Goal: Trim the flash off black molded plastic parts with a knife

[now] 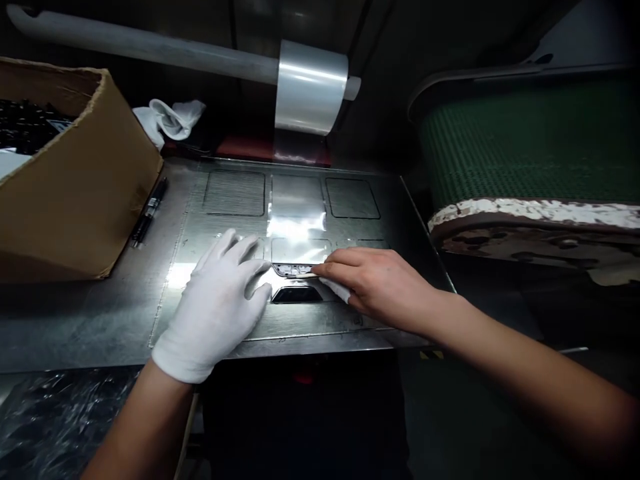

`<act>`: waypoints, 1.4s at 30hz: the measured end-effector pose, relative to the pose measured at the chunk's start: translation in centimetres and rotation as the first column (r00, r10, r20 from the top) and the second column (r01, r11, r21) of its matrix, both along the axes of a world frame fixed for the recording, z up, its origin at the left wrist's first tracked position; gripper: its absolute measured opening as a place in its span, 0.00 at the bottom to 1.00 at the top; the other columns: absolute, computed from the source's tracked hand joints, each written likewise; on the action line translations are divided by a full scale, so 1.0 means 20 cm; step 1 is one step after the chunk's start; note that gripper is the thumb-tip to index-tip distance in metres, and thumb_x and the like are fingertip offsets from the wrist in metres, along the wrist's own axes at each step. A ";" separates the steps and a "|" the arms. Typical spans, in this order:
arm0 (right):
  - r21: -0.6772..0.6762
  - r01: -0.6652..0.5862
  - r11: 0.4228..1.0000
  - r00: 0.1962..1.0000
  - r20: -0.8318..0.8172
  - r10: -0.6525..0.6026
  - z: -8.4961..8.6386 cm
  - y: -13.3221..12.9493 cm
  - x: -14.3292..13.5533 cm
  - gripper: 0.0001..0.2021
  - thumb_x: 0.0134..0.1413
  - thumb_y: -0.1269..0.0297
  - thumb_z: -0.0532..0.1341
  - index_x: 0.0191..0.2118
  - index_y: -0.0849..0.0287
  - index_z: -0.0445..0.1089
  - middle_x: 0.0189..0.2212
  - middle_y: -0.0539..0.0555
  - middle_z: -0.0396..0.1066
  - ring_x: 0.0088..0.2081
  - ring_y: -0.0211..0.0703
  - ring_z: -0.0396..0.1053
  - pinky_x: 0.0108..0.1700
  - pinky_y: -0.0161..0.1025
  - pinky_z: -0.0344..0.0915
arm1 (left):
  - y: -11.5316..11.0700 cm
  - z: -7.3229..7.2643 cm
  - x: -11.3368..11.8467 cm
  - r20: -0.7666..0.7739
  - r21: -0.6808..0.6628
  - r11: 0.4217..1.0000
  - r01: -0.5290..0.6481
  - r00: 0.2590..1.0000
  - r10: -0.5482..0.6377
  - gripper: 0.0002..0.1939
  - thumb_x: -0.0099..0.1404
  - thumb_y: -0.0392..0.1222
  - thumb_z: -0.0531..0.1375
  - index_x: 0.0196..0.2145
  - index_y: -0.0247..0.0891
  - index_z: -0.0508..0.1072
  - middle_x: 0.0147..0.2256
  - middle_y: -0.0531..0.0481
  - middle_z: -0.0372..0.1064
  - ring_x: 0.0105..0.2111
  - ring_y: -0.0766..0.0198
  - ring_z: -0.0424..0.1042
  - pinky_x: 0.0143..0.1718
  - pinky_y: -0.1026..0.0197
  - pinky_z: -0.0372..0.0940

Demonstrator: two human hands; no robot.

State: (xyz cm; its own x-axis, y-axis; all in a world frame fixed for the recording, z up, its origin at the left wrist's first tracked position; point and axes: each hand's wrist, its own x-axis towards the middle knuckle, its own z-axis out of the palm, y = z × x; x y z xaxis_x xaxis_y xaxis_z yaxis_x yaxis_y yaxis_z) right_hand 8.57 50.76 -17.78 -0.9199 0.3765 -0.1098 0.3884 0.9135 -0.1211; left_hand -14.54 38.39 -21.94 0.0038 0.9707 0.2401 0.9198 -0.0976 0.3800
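Observation:
My left hand (220, 300), in a white glove, rests on the metal plate (200, 260) with its fingers apart. Its index fingertip is at the left end of a small dark-edged part (290, 270) with a pale, detailed inner side. My bare right hand (375, 280) is closed on a thin pale tool or strip (305, 275), whose tip lies on that part. White cloth or paper (336, 290) shows under the right fingers. A black trapezoid piece (298, 295) lies just nearer, between the hands.
Clear film runs from a roll (311, 87) on a bar over the plate. A cardboard box (75, 180) with black parts stands left, beside a black pen (149, 213). White gloves (173, 120) lie behind. A green conveyor belt (530, 140) is at right; bubbled plastic (65, 420) lies lower left.

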 end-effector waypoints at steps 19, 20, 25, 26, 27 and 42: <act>0.005 0.348 0.937 0.850 -0.423 -0.314 -0.30 0.00 0.61 0.30 0.54 0.81 0.55 0.62 0.63 0.70 0.58 0.63 0.71 0.58 0.55 0.68 0.60 0.53 0.68 | 0.00 0.08 0.19 -0.329 -0.093 0.952 0.293 0.893 -0.307 0.19 0.70 0.29 0.52 0.51 0.38 0.78 0.42 0.42 0.77 0.43 0.47 0.74 0.45 0.42 0.70; -0.008 0.355 0.935 0.834 -0.450 -0.320 -0.31 0.01 0.60 0.27 0.57 0.79 0.56 0.62 0.64 0.71 0.57 0.64 0.72 0.57 0.55 0.68 0.60 0.53 0.68 | 0.00 0.08 0.20 -0.325 -0.080 0.955 0.286 0.898 -0.296 0.19 0.69 0.28 0.52 0.49 0.37 0.78 0.40 0.42 0.77 0.41 0.47 0.74 0.44 0.40 0.70; -0.091 0.368 0.925 0.662 -0.673 -0.330 -0.31 -0.07 0.62 0.17 0.67 0.68 0.59 0.59 0.61 0.72 0.55 0.63 0.73 0.56 0.55 0.68 0.60 0.55 0.66 | -0.16 0.07 0.23 -0.018 0.150 0.981 0.126 0.992 -0.124 0.11 0.69 0.28 0.56 0.39 0.41 0.76 0.47 0.42 0.75 0.53 0.48 0.73 0.58 0.37 0.69; -0.144 0.365 0.920 0.600 -0.719 -0.351 -0.30 -0.13 0.61 0.15 0.67 0.67 0.59 0.57 0.59 0.73 0.53 0.62 0.74 0.56 0.55 0.69 0.60 0.55 0.66 | -0.22 0.06 0.25 0.074 0.204 0.978 0.039 0.996 -0.055 0.09 0.69 0.30 0.58 0.40 0.42 0.75 0.55 0.41 0.72 0.60 0.47 0.69 0.63 0.36 0.66; -0.230 0.332 0.915 0.539 -0.749 -0.384 -0.30 -0.20 0.59 0.12 0.68 0.67 0.59 0.54 0.56 0.73 0.51 0.60 0.74 0.54 0.53 0.70 0.59 0.54 0.67 | -0.28 0.05 0.27 0.174 0.251 0.966 -0.059 0.985 0.015 0.07 0.70 0.32 0.61 0.41 0.43 0.74 0.61 0.41 0.66 0.65 0.46 0.65 0.66 0.34 0.62; -0.997 -0.017 -0.079 0.752 0.039 -0.658 -0.46 -0.94 -0.08 0.18 0.55 0.48 0.72 0.39 0.56 0.71 0.29 0.49 0.72 0.29 0.36 0.68 0.30 0.32 0.66 | -0.86 -0.24 0.34 0.776 0.016 0.861 -0.509 0.549 0.310 0.17 0.70 0.37 0.63 0.56 0.45 0.77 0.47 0.46 0.78 0.47 0.57 0.78 0.50 0.56 0.74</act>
State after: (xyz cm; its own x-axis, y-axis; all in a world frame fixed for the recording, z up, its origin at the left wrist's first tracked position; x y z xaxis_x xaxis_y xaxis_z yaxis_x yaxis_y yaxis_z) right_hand 6.97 31.91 -27.03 -0.7708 0.4931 -0.4034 0.1966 -0.4182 -0.8868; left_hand -7.67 21.18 -26.68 -0.6510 0.7399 0.1698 0.3026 0.0478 0.9519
